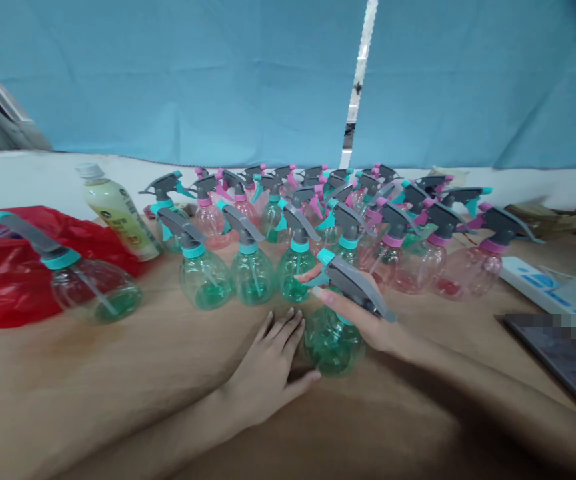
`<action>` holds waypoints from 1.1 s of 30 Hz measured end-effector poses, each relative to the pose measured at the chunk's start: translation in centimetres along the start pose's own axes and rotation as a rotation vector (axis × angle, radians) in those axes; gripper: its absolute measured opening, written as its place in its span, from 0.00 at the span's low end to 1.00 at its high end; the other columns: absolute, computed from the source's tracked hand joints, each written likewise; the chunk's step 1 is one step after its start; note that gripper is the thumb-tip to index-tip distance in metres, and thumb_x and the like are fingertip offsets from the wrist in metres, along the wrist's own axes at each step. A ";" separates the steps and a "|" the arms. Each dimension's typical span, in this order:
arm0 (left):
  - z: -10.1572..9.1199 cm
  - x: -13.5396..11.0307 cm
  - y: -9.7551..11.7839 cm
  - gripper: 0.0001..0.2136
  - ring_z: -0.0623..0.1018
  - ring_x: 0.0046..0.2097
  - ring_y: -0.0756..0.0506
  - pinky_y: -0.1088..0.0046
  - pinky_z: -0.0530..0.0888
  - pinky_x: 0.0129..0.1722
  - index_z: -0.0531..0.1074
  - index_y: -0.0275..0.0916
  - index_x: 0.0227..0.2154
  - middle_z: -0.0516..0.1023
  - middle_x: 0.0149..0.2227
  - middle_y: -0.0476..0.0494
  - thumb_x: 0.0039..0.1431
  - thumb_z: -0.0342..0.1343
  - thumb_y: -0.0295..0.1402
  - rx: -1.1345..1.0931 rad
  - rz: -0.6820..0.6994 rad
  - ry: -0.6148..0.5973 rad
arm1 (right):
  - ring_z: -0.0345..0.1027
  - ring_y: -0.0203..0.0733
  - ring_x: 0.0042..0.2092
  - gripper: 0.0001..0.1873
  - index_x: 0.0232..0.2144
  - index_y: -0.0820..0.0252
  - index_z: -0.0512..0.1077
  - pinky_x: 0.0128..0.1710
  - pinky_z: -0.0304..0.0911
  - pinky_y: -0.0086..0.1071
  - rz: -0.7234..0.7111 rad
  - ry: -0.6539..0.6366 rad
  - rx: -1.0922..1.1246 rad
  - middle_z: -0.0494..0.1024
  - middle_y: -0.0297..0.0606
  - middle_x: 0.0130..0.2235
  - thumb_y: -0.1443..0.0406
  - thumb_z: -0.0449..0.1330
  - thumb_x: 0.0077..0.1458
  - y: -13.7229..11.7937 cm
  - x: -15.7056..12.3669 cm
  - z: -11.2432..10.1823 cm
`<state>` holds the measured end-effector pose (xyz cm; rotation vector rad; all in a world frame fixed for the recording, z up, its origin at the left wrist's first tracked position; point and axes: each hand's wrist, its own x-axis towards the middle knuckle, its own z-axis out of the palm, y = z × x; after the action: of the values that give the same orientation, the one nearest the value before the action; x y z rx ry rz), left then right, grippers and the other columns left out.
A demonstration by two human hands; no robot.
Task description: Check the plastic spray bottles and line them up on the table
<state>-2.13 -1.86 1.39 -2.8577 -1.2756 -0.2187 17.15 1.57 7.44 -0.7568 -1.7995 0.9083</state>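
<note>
My right hand (363, 317) is wrapped round the neck of a green spray bottle (332, 347) with a grey and teal trigger head. That bottle is close to the table's front, nearer to me than the rows. Flat on the table, with fingers stretched out, my left hand (268, 377) lies just left of the held bottle. Just beyond my hands stand more green spray bottles, among them a left one (207, 283) and a middle one (253, 277). Pink spray bottles (421, 267) fill the right side of the group, and several more stand behind.
At the far left, a lone green spray bottle (98, 290) stands beside a red plastic bag (23, 267). A yellow-labelled drink bottle (121, 217) leans behind it. To the right lie a white and blue device (543, 280) and a dark phone or tablet (558, 363). Blue cloth (218, 87) covers the wall.
</note>
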 end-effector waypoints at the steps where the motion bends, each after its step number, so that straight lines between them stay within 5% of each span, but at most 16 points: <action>1: 0.0 0.0 0.0 0.33 0.59 0.64 0.35 0.50 0.55 0.61 0.60 0.25 0.59 0.59 0.62 0.28 0.64 0.46 0.51 0.002 -0.002 0.002 | 0.61 0.36 0.27 0.11 0.41 0.53 0.71 0.35 0.63 0.35 -0.010 -0.002 -0.004 0.71 0.32 0.30 0.57 0.57 0.58 0.0 0.0 0.0; 7: 0.2 0.0 -0.1 0.33 0.59 0.64 0.35 0.49 0.54 0.62 0.60 0.24 0.59 0.60 0.62 0.28 0.63 0.48 0.51 -0.010 0.000 0.017 | 0.67 0.41 0.38 0.11 0.37 0.55 0.71 0.37 0.61 0.35 -0.053 0.014 -0.040 0.70 0.33 0.29 0.55 0.57 0.58 -0.1 0.3 -0.1; 18: 0.2 0.0 -0.1 0.34 0.58 0.64 0.35 0.51 0.54 0.62 0.59 0.25 0.60 0.59 0.63 0.29 0.64 0.45 0.52 0.006 -0.005 -0.001 | 0.66 0.36 0.32 0.14 0.30 0.56 0.69 0.28 0.56 0.31 -0.067 0.080 -0.172 0.72 0.32 0.29 0.54 0.54 0.60 -0.3 -0.1 -0.1; 33: 0.1 0.1 0.0 0.33 0.59 0.64 0.36 0.51 0.55 0.62 0.59 0.25 0.59 0.60 0.62 0.28 0.64 0.47 0.51 0.008 0.000 0.009 | 0.64 0.37 0.33 0.08 0.40 0.55 0.71 0.42 0.61 0.35 -0.049 0.019 0.003 0.73 0.34 0.35 0.60 0.58 0.58 0.0 0.0 0.1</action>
<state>-2.11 -1.78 1.30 -2.8466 -1.2720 -0.2248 17.05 1.55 7.45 -0.7146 -1.7919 0.8687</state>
